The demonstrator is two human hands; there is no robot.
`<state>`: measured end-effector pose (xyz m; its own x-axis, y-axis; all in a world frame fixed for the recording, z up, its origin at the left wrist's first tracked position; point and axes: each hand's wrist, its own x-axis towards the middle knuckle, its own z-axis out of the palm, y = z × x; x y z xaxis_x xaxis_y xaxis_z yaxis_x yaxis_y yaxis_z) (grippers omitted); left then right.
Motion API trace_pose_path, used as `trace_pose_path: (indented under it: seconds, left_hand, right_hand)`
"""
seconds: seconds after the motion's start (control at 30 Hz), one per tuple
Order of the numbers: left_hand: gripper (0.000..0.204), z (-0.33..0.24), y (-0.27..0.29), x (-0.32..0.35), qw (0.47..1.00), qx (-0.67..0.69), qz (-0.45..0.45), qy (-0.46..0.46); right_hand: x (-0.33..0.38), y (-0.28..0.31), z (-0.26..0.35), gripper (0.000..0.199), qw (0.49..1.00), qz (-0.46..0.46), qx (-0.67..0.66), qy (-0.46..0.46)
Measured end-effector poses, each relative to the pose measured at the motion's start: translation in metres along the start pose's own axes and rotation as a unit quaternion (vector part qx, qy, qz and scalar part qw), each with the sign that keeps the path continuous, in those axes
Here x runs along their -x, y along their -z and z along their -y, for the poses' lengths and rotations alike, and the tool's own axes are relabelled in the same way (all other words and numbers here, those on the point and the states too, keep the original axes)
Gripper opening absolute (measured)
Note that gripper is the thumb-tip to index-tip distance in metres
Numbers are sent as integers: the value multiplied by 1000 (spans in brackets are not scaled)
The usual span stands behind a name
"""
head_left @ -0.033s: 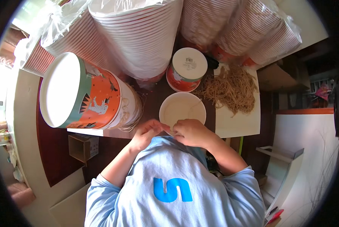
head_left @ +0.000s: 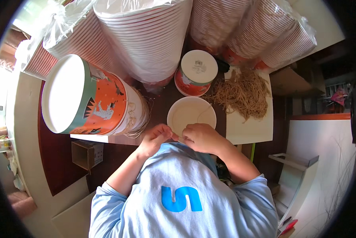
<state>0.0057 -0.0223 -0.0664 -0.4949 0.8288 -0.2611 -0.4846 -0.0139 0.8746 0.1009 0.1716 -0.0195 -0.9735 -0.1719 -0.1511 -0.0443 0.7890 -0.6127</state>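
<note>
Both pinching a thin elastic band (head_left: 178, 137) between left hand (head_left: 156, 139) and right hand (head_left: 202, 137), just at near rim of the white paper lid (head_left: 191, 115) on the bench (head_left: 162, 109). Next probably stretching band over the lid; needs steady tension.

a: any room in front of the hands?
b: little. the white bowl (head_left: 191, 115) sits right there, a lidded tub (head_left: 196, 75) behind it, bagged cup stacks (head_left: 146, 35) walling the back.
a: sides?
b: big printed tub (head_left: 86, 101) blocks left, string pile (head_left: 243, 93) right; dark table (head_left: 55, 154) lies open lower left.
</note>
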Motion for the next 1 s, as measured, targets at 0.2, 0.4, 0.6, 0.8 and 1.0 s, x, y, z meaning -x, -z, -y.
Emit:
trace_pose_path:
  seconds: [0.2, 0.4, 0.6, 0.8, 1.0]
  left_hand:
    - [12, 6, -5, -3, 997, -6, -23, 73]
    - [16, 0, -8, 4, 993, -111, -18, 44]
    - [15, 10, 14, 10, 1000, -4, -19, 22]
    - [16, 6, 13, 7, 999, 13, -5, 44]
    - [16, 7, 15, 9, 998, 27, -20, 44]
  right_hand:
    - [-16, 23, 6, 9, 994, -56, -62, 74]
    - [-39, 9, 1, 11, 988, -121, -87, 46]
    - [-18, 1, 11, 13, 962, -271, 14, 27]
    - [-13, -28, 3, 12, 970, -226, -55, 74]
    - [-23, -41, 0, 10, 972, -215, -55, 75]
